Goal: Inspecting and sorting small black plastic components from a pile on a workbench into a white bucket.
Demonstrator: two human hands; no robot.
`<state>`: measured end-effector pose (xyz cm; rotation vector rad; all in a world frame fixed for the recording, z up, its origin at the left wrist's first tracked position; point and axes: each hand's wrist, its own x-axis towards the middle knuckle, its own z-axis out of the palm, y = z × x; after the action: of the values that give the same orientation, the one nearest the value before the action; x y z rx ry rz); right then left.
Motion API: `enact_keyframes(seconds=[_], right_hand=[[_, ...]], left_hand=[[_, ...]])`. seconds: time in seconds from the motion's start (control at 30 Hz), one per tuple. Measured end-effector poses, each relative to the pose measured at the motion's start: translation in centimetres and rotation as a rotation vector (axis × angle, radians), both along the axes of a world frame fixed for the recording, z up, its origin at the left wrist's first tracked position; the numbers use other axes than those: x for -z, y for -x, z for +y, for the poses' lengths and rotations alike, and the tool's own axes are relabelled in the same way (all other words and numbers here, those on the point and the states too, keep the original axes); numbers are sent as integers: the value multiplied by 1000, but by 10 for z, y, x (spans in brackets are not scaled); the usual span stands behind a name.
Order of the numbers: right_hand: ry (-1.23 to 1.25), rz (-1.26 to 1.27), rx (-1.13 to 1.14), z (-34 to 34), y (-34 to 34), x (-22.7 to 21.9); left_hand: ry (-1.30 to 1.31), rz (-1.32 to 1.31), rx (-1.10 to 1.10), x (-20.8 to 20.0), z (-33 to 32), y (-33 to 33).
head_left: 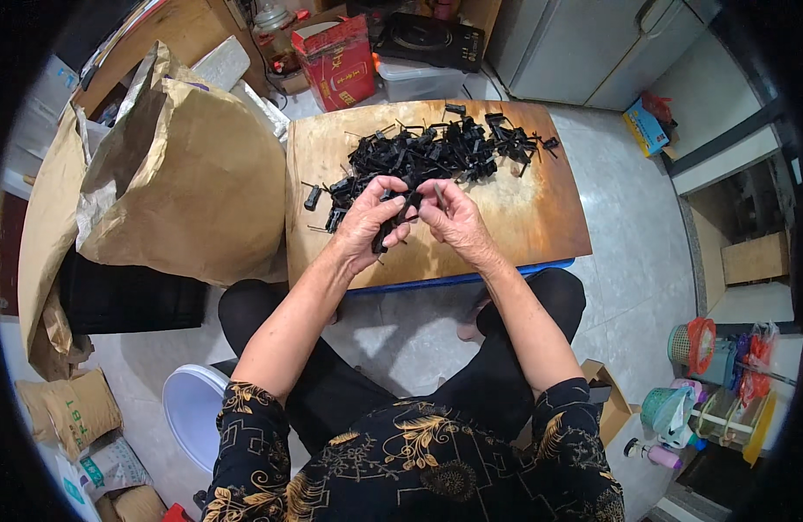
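My left hand (367, 224) is closed around a small black plastic part (384, 237), held above the near side of a wooden board (541, 228). Close beside it, almost touching, my right hand (462, 230) pinches a short, thin grey piece (440, 195) between thumb and fingers; its kind is too small to make out. Just beyond both hands lies a heap of black plastic parts (428, 155), many with thin rods sticking out. A loose black part (312, 197) rests at the board's left side.
A big brown paper sack (193, 183) stands against the board's left side. A white bucket (193, 418) is by my left leg. Behind the board are a red box (335, 65) and a black induction cooker (430, 39). An open cardboard box (612, 400) sits at my right.
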<state>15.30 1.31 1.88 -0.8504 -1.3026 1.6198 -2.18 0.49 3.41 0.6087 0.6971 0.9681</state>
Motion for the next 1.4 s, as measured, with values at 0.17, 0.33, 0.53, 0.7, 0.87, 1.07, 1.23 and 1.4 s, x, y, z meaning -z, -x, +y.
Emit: enact_keyframes(seconds=[0.17,0.33,0.53,0.7,0.87,1.07,1.23,1.4], right_hand=[[153,-9,-126,2,-6,-3],[34,-94,-47,5,-6,-3],[-114,-207,76,9,-2,14],[118,-80,74,2,-1,12],[252,-11,16,-8,11,1],[241,-30,50,-6,14,1],[241,8,59,-5,18,2],[301,42,48,-3,20,3]], left_hand=[[-50,-74,147,0,-5,-3],[-145,142,175,-7,-3,-2],[-506,443,174,7,-3,-8],[-464,606,-22,8,-3,-9],[-349,651,-29,0,-4,-11],[-357,704,-80,-1,-3,-16],[-373,719,-93,1,-3,-17],[-520,773,-236,16,-1,-19]])
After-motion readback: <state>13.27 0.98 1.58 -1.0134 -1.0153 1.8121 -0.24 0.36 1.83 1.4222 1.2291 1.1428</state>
